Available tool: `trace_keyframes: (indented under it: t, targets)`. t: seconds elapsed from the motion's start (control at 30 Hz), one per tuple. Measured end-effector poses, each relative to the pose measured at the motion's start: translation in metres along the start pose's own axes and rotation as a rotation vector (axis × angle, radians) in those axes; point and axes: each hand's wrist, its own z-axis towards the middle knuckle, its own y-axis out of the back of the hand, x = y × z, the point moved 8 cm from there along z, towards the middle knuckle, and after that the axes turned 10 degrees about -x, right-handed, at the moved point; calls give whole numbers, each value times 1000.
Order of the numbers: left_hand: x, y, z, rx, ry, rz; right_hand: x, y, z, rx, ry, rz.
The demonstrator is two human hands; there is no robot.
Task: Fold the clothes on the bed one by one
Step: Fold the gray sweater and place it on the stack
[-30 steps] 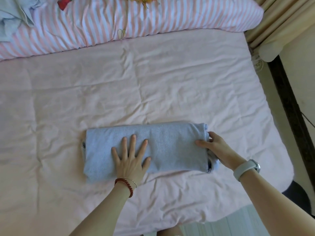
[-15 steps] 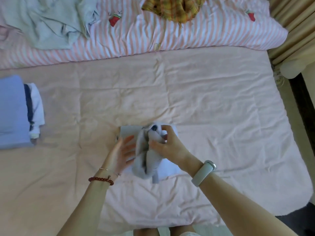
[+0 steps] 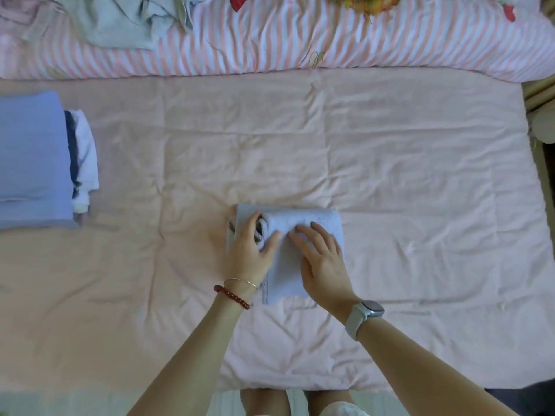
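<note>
So the pale blue knit garment (image 3: 303,235) was sitting folded into a small rectangle near the front middle of the pink quilted bedspread (image 3: 390,175), with both hands on top of it. The left hand (image 3: 250,250) was over the left end of the bundle, fingers curled down around the bunched edge there, thumb stretched out toward the middle, so it looked like it was gripping that rolled bit. The right hand (image 3: 322,259) lay flat on the right half, fingers straight and spread a little, just pressing the cloth down and not holding anything. A red beaded bracelet (image 3: 231,296) and a thin gold one were on the left wrist, and a white-banded smartwatch (image 3: 365,315) on the right. Off at the left edge of the bed there was a stack of folded clothes (image 3: 33,160), light blue on top with white and dark layers poking out. Along the far side ran a pink-and-white striped duvet (image 3: 300,40) with a crumpled grey-green garment (image 3: 120,22) dumped on it.
</note>
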Motion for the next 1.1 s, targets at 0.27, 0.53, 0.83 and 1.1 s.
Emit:
trace_keyframes:
  t: [0.27, 0.53, 0.83, 1.1]
  targets:
    - [41, 20, 44, 149, 218, -256, -7, -22, 8, 131, 25, -221]
    - [9, 13, 24, -212, -317, 605, -6, -83, 14, 225, -68, -449]
    - [75, -36, 31, 161, -199, 643, -36, -79, 2, 21, 164, -420]
    - [75, -17, 45, 55, -44, 398, -36, -45, 13, -93, -19, -63]
